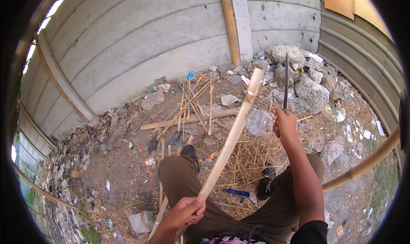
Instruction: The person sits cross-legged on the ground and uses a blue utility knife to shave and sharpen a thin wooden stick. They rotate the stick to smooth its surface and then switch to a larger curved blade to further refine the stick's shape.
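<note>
My left hand point(186, 211) is closed round the lower part of a split bamboo strip point(228, 148), which slants up and to the right across my lap. A node ring shows near its far end. In my right hand point(285, 123), held out ahead, is a knife point(286, 79) with a long dark blade pointing up and away. Its handle is mostly hidden by my fingers. Blade and bamboo strip are apart, the blade to the right of the strip's far end. Between my legs lies a heap of bamboo shavings point(245, 163).
Thin bamboo sticks point(188, 100) lie across a bamboo pole point(218, 113) ahead. A blue cutter-like object point(238, 193) rests between my feet. Another bamboo pole point(363, 167) reaches in from the right. Rocks point(311, 92) and litter lie before the concrete wall point(158, 35); corrugated sheeting point(358, 52) stands at right.
</note>
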A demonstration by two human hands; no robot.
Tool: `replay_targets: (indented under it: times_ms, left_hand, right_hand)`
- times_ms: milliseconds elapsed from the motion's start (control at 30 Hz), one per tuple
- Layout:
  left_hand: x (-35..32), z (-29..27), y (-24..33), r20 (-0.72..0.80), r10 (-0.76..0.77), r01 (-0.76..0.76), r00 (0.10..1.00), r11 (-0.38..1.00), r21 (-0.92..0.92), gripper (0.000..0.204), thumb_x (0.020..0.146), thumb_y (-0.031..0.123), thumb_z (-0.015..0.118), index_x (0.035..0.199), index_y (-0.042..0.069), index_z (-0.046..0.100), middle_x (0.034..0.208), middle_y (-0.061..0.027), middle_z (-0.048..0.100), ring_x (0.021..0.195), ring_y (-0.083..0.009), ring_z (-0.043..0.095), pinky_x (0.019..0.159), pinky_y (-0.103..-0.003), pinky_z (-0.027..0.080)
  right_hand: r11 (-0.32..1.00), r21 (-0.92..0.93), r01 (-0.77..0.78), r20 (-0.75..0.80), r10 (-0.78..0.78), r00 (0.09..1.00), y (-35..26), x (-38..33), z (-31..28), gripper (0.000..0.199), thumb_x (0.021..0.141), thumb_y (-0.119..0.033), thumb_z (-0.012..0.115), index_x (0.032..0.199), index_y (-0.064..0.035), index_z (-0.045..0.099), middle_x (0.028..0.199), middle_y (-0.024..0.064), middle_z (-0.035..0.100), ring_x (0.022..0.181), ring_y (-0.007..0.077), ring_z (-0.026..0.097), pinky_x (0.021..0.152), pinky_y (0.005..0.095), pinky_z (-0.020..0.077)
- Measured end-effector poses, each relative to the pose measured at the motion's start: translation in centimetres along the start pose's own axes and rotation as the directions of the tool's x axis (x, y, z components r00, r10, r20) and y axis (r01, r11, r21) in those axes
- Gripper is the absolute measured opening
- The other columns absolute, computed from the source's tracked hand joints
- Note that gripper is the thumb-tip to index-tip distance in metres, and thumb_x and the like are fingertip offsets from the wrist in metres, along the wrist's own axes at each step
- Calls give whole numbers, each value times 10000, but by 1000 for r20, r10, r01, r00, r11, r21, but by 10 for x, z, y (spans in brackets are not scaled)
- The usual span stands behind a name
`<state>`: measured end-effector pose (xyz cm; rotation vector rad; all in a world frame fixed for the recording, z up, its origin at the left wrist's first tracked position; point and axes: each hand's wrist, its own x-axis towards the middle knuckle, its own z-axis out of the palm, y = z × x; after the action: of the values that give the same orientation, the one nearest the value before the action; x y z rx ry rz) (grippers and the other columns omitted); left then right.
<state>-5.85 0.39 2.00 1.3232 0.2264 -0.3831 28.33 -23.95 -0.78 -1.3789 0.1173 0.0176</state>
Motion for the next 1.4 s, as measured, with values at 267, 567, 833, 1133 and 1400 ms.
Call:
replay_targets:
  times_ms: [267, 567, 833, 1133, 1400]
  left_hand:
    - [47, -4, 26, -164, -7, 58, 986, 950, 308, 550, 1066, 516, 397, 761, 72, 509, 539, 20, 435, 436, -50, 386, 417, -215, 327]
    - [68, -19, 68, -3, 190, -159, 982, 833, 529, 443, 1063, 459, 442, 1106, 35, 564, 884, -49, 643, 819, -130, 626, 760, -282, 507]
    - [20, -42, 66, -26, 76, -45, 997, 799, 599, 356, 1040, 335, 552, 1181, 10, 587, 928, -64, 672, 901, -141, 654, 823, -292, 511]
    - [21, -34, 38, 0, 28, -28, 1000, 981, 190, 237, 1068, 271, 497, 1017, 44, 543, 704, 16, 482, 552, -40, 393, 493, -203, 326]
    - [72, -44, 83, 0, 78, -77, 997, 985, -157, 261, 1073, 329, 446, 979, 93, 503, 668, 75, 359, 522, -30, 309, 420, -190, 247]
  right_hand:
    - [878, 379, -294, 513, 65, 856, -24, -66, 17, 420, 939, -480, 681, 846, -101, 524, 531, -79, 302, 413, 65, 325, 433, 264, 320]
    - [807, 549, -216, 484, -96, 870, -50, -58, 39, 268, 988, -299, 654, 851, -100, 538, 525, -94, 314, 417, 50, 336, 444, 244, 346]
    - [694, 710, -119, 375, -229, 898, -59, -19, 22, 213, 1008, -252, 627, 859, -154, 512, 532, -99, 318, 420, 35, 335, 455, 238, 362]
    - [786, 602, -143, 253, -18, 967, -42, -4, 24, 401, 945, -430, 693, 857, -98, 486, 563, -71, 303, 457, 73, 351, 473, 275, 349]
    - [911, -375, -173, 129, 236, 963, 31, 3, 30, 260, 871, -239, 660, 860, 14, 598, 636, 70, 553, 482, 180, 557, 445, 369, 454]
